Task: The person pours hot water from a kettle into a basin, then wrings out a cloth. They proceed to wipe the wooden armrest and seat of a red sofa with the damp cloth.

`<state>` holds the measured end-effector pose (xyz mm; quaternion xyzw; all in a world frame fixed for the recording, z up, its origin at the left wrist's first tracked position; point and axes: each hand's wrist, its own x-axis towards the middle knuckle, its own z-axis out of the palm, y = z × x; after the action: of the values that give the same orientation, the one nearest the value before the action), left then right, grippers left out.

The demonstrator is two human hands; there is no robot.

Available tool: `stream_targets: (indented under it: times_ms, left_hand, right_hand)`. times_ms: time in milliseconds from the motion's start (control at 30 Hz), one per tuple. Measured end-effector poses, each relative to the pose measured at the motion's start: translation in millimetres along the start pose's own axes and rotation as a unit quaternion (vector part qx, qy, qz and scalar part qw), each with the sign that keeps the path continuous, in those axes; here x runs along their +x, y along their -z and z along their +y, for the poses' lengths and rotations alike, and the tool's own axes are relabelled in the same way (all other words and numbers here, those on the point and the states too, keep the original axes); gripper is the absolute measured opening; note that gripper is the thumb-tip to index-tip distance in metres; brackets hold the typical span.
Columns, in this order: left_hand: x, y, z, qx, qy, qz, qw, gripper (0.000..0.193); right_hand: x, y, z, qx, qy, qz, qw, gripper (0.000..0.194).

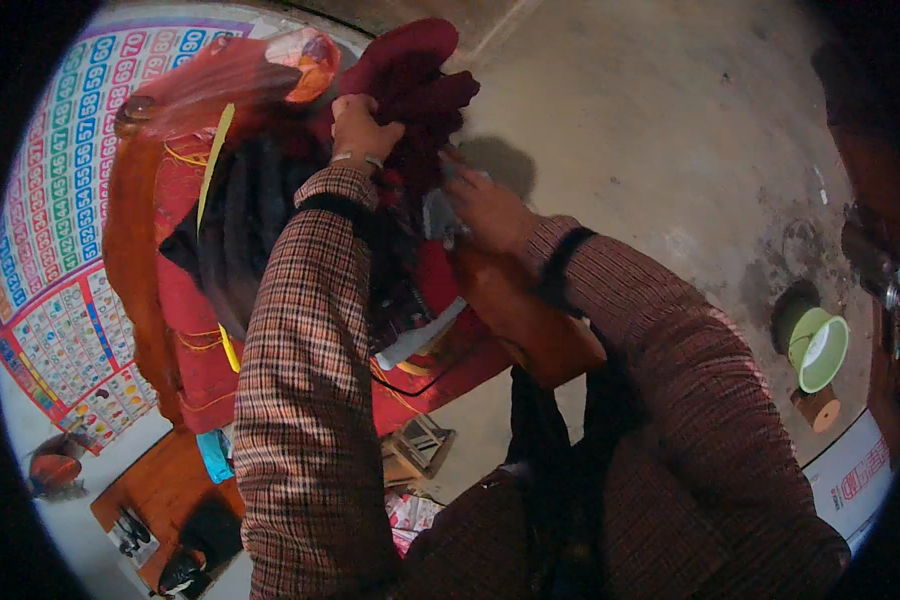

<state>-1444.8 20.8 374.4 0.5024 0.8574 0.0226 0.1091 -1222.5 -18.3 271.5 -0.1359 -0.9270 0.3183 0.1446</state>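
Observation:
My left hand grips a dark red knitted cloth or garment at the far end of a wooden seat. Alongside it, my right hand reaches in with its fingers at the lower folds. Those fingertips are blurred and partly hidden, so a grip there cannot be made out. A greyish, see-through plastic piece shows just beside the right fingers. Black clothing lies heaped on the red seat cover, left of my left forearm. More dark and red fabric is piled between my forearms.
A wooden armrest lies below my right forearm. Number and picture charts hang at left. A small wooden stool stands below the seat. On the floor at right are a light green bucket, a brown roll and a white box.

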Motion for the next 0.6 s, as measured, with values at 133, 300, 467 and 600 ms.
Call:
stream_targets:
  times_ms: [133, 300, 467, 600]
  left_hand:
    - [-21, -15, 21, 0.008, -0.036, 0.011, 0.999, 0.054]
    - [-85, -39, 64, -0.079, -0.123, 0.101, 0.984, 0.049]
    - [-182, -39, 93, -0.270, -0.170, 0.101, 0.942, 0.032]
    - [-247, -49, 94, -0.292, -0.124, 0.077, 0.945, 0.030]
  right_hand:
    - [-88, 14, -19, 0.131, -0.012, 0.011, 0.991, 0.031]
    - [-180, 48, -49, 0.162, 0.007, -0.060, 0.985, 0.026]
    - [-234, 53, -71, 0.131, -0.018, -0.083, 0.988, 0.024]
    - [-268, 42, -87, 0.148, -0.075, -0.058, 0.984, 0.030]
